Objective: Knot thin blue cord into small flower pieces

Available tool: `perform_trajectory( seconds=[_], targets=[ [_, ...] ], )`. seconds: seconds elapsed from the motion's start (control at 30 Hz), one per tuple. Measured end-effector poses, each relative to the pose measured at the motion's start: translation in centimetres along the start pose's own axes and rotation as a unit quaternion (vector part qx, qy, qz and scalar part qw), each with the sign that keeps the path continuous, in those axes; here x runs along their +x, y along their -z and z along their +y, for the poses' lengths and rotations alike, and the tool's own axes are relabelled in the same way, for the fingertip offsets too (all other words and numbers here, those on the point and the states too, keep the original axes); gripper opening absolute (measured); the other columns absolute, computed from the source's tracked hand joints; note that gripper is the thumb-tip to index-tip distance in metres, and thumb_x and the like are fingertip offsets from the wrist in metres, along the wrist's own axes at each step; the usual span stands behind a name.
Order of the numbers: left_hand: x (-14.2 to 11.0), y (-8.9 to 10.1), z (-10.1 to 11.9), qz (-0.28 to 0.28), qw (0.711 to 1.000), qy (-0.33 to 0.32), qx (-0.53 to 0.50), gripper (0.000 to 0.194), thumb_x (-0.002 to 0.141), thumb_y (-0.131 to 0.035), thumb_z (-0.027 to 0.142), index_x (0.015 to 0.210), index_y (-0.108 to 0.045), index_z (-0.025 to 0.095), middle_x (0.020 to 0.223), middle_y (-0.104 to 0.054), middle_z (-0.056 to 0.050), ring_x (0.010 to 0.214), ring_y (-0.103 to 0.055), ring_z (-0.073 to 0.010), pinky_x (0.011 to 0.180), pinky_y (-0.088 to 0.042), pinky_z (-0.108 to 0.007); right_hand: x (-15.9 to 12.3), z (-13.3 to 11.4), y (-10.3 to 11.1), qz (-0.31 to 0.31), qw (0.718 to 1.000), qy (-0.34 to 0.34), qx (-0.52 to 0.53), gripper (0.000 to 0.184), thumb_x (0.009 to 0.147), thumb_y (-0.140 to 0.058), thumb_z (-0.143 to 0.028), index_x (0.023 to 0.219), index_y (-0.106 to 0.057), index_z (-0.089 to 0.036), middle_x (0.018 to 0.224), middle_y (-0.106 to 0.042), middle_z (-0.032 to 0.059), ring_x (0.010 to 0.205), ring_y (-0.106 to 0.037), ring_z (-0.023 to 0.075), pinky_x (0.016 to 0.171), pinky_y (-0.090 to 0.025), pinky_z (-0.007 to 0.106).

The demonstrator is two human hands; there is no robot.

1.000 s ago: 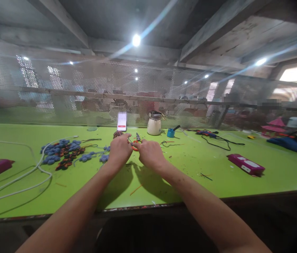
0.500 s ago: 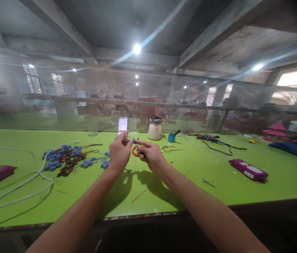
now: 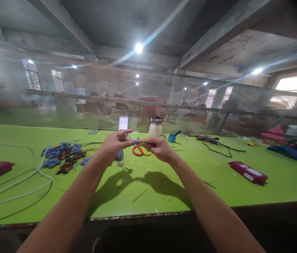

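My left hand (image 3: 116,143) is closed in a pinch on a small blue knotted cord piece (image 3: 136,142) above the table. From the right, my right hand (image 3: 159,146) pinches the same piece, its index finger stretched toward the left fingertips. A pair of scissors with a red and a yellow handle loop (image 3: 137,151) shows just under the hands; its blades are hidden. Below my left hand is a rounded blue knotted piece (image 3: 120,155); whether it hangs or lies there I cannot tell.
Blue knotted flowers (image 3: 52,154) and orange-black ones (image 3: 68,163) lie heaped at left beside a white cable (image 3: 43,165). A phone (image 3: 123,123), a cream jar (image 3: 155,128) and a blue pot (image 3: 172,137) stand behind. Purple power strips (image 3: 248,173) sit at both sides.
My right hand has shifted right and its fingers have straightened, with the scissor loops now showing more fully below. My left hand has turned flatter over the blue pieces.
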State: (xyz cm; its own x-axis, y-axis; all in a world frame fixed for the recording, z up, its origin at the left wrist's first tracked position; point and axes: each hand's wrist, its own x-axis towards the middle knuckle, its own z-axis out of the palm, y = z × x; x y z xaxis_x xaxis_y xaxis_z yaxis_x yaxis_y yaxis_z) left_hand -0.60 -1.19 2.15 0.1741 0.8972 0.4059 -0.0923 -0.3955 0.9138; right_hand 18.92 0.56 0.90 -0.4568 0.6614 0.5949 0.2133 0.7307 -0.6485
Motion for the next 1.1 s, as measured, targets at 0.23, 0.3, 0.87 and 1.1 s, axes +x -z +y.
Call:
perform_trajectory(
  seconds=[0.23, 0.3, 0.87, 1.1],
  targets=[
    [-0.19, 0.16, 0.29, -0.026, 1.0, 0.011, -0.013, 0.06, 0.06, -0.073, 0.017, 0.116, -0.056, 0.01, 0.065, -0.059, 0.001, 0.063, -0.054, -0.0107, 0.069, -0.04, -0.028, -0.21, -0.82, 0.45, -0.027, 1.0, 0.008, -0.006, 0.031, 0.078, -0.054, -0.024, 0.103, -0.069, -0.016, 0.058, -0.046, -0.0017, 0.052, -0.027, 0.0074, 0.047, -0.022, 0.023],
    [-0.29, 0.16, 0.45, -0.032, 0.999, 0.011, -0.004, 0.058, 0.06, -0.073, 0.017, 0.116, -0.056, 0.011, 0.065, -0.059, 0.001, 0.062, -0.054, -0.0108, 0.068, -0.04, -0.028, -0.24, -0.8, 0.57, -0.035, 0.999, -0.003, -0.008, 0.031, 0.078, -0.054, -0.024, 0.103, -0.069, -0.016, 0.057, -0.045, -0.0022, 0.051, -0.026, 0.0073, 0.047, -0.021, 0.023],
    [-0.42, 0.56, 0.52, -0.085, 0.995, -0.002, 0.059, 0.065, 0.061, -0.072, 0.017, 0.123, -0.053, 0.013, 0.064, -0.054, 0.002, 0.062, -0.049, -0.0115, 0.061, -0.036, -0.028, -0.07, -0.24, 0.7, -0.077, 0.997, -0.022, 0.015, 0.029, 0.076, -0.058, -0.02, 0.102, -0.07, -0.015, 0.054, -0.046, -0.003, 0.05, -0.029, 0.0061, 0.047, -0.024, 0.022],
    [-0.16, 0.83, 0.29, -0.072, 0.995, -0.002, 0.063, 0.062, 0.061, -0.071, 0.017, 0.121, -0.055, 0.013, 0.063, -0.055, 0.002, 0.061, -0.049, -0.0111, 0.062, -0.037, -0.028, -0.09, -0.55, 0.54, -0.053, 0.996, 0.029, -0.061, 0.029, 0.077, -0.055, -0.016, 0.102, -0.07, -0.018, 0.075, -0.066, 0.0037, 0.06, -0.046, 0.0081, 0.054, -0.035, 0.022]
  ],
)
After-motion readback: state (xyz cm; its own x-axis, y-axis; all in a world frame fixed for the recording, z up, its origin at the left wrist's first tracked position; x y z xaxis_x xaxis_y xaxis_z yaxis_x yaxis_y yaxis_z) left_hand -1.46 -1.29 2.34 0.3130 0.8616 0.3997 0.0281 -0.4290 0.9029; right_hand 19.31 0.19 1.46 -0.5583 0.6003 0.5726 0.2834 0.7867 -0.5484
